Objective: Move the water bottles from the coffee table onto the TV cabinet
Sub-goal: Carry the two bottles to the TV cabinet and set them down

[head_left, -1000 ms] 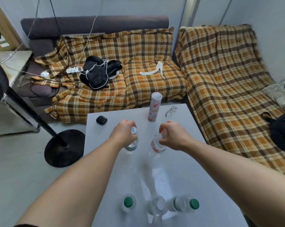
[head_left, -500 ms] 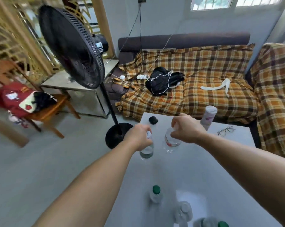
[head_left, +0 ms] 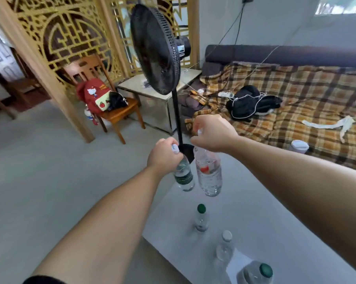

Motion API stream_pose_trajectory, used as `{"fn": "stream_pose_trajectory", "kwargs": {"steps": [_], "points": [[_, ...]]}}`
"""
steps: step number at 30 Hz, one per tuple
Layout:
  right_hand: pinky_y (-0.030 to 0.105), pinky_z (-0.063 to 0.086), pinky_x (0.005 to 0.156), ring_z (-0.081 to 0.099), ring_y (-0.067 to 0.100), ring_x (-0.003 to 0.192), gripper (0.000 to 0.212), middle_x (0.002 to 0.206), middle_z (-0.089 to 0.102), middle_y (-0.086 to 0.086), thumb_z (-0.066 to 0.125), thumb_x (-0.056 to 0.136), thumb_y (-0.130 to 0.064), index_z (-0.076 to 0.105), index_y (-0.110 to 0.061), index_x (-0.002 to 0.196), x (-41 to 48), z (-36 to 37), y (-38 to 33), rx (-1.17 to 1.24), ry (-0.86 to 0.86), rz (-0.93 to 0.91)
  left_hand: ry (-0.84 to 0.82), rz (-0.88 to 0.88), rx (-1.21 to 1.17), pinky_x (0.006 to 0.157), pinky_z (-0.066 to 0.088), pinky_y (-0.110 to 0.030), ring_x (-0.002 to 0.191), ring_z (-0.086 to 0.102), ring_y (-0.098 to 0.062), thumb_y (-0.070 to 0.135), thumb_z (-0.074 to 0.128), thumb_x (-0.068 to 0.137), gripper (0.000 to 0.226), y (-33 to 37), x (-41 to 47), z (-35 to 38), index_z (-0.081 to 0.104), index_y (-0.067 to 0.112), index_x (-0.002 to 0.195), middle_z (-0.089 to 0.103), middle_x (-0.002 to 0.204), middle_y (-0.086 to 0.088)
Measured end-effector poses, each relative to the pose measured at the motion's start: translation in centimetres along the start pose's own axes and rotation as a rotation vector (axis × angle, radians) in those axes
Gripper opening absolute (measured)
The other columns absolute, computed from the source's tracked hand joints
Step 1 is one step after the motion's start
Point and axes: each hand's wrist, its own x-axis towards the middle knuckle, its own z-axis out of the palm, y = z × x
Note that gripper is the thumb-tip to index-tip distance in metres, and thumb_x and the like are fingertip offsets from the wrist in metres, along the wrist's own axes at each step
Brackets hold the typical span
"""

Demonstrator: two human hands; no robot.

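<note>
My left hand [head_left: 162, 153] grips a small green-labelled clear bottle [head_left: 184, 175]; my right hand [head_left: 213, 133] clamps a taller red-labelled clear bottle [head_left: 208, 173], both dangling above the white coffee table [head_left: 265, 212].

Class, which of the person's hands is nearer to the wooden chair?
Left. The left hand holds a bottle on the side toward the wooden chair; the right hand is further right, nearer the sofa.

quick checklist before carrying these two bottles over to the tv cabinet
1. Left hand grips the green-label bottle by its neck: ok.
2. Right hand grips the red-label bottle at its top: ok.
3. Both bottles lifted off the coffee table: ok.
4. Held bottles' caps closed: cannot tell, hands cover them.
5. Standing fan close ahead of the hands: not ok.
6. TV cabinet in sight: cannot tell, out of frame.
</note>
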Motion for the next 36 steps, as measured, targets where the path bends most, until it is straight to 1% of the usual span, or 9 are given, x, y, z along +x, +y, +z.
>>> {"fn": "stream_pose_trajectory", "kwargs": {"steps": [6, 10, 15, 19, 23, 26, 29, 34, 36], "points": [[0.028, 0.04, 0.059, 0.055, 0.023, 0.078, 0.023, 0.082, 0.055, -0.001, 0.069, 0.067, -0.033, 0.063, -0.019, 0.085, 0.5, 2.2, -7.8, -0.055, -0.107, -0.286, 0.1, -0.075, -0.017, 0.07, 0.045, -0.029, 0.082, 0.056, -0.022, 0.023, 0.066, 0.071, 0.018, -4.6, -3.5, -5.9, 0.061, 0.021, 0.088, 0.059, 0.094, -0.002], [0.029, 0.041, 0.064, 0.053, 0.023, 0.08, 0.024, 0.084, 0.053, 0.0, 0.071, 0.069, -0.032, 0.065, -0.017, 0.087, 0.4, 5.7, -14.2, -0.055, -0.191, -0.351, 0.178, -0.189, -0.029, 0.071, 0.047, -0.028, 0.084, 0.057, -0.021, 0.023, 0.066, 0.07, 0.018, -9.7, -8.2, -11.2, 0.061, 0.025, 0.088, 0.059, 0.097, 0.001], [0.029, 0.043, 0.064, 0.055, 0.021, 0.08, 0.024, 0.083, 0.056, 0.0, 0.071, 0.071, -0.031, 0.068, -0.016, 0.089, -1.6, 10.3, -26.0, -0.023, -0.34, -0.533, 0.248, -0.357, 0.07, 0.077, 0.049, -0.033, 0.088, 0.056, -0.021, 0.021, 0.064, 0.068, 0.021, -17.3, -17.2, -19.2, 0.058, 0.026, 0.088, 0.061, 0.095, 0.004], [0.029, 0.046, 0.063, 0.062, 0.026, 0.079, 0.022, 0.081, 0.067, 0.006, 0.069, 0.072, -0.031, 0.07, -0.012, 0.083, -4.8, 13.9, -36.0, -0.047, -0.462, -0.734, 0.325, -0.578, 0.151, 0.068, 0.045, -0.029, 0.085, 0.056, -0.023, 0.022, 0.065, 0.066, 0.024, -22.4, -27.1, -25.6, 0.053, 0.028, 0.086, 0.059, 0.091, 0.003], [0.027, 0.044, 0.065, 0.058, 0.028, 0.08, 0.017, 0.087, 0.069, 0.01, 0.068, 0.074, -0.027, 0.069, -0.012, 0.083, -10.9, 18.3, -45.8, -0.036, -0.588, -0.947, 0.383, -0.833, 0.258, 0.073, 0.046, -0.029, 0.088, 0.056, -0.023, 0.022, 0.062, 0.07, 0.019, -26.0, -40.1, -30.2, 0.057, 0.024, 0.088, 0.053, 0.093, 0.003], [0.025, 0.04, 0.064, 0.052, 0.024, 0.079, 0.014, 0.088, 0.064, 0.008, 0.068, 0.074, -0.023, 0.068, -0.013, 0.082, -17.4, 21.8, -52.0, -0.033, -0.674, -1.109, 0.369, -1.002, 0.351, 0.073, 0.043, -0.033, 0.085, 0.053, -0.026, 0.026, 0.062, 0.075, 0.015, -26.6, -50.2, -31.4, 0.047, 0.023, 0.075, 0.046, 0.09, 0.001], [0.03, 0.048, 0.071, 0.056, 0.027, 0.086, 0.011, 0.092, 0.06, 0.008, 0.069, 0.073, -0.025, 0.062, -0.019, 0.078, -24.4, 24.6, -56.9, -0.036, -0.737, -1.29, 0.485, -1.172, 0.364, 0.07, 0.039, -0.031, 0.083, 0.05, -0.02, 0.031, 0.062, 0.079, 0.013, -25.6, -59.7, -30.7, 0.055, 0.021, 0.085, 0.05, 0.1, 0.002], [0.026, 0.037, 0.058, 0.054, 0.023, 0.078, 0.015, 0.087, 0.056, 0.003, 0.069, 0.077, -0.029, 0.056, -0.022, 0.08, -36.5, 27.1, -62.2, -0.053, -0.79, -1.578, 0.561, -1.529, 0.318, 0.056, 0.036, -0.029, 0.078, 0.051, -0.02, 0.036, 0.065, 0.073, 0.018, -22.0, -73.9, -28.2, 0.054, 0.023, 0.078, 0.052, 0.093, 0.0], [0.024, 0.031, 0.052, 0.051, 0.019, 0.073, 0.014, 0.086, 0.052, 0.003, 0.067, 0.081, -0.028, 0.055, -0.021, 0.084, -40.7, 27.7, -63.2, -0.051, -0.831, -1.648, 0.528, -1.626, 0.338, 0.061, 0.044, -0.031, 0.082, 0.055, -0.024, 0.033, 0.061, 0.074, 0.017, -20.9, -77.8, -27.3, 0.056, 0.02, 0.085, 0.054, 0.093, -0.003]]}}
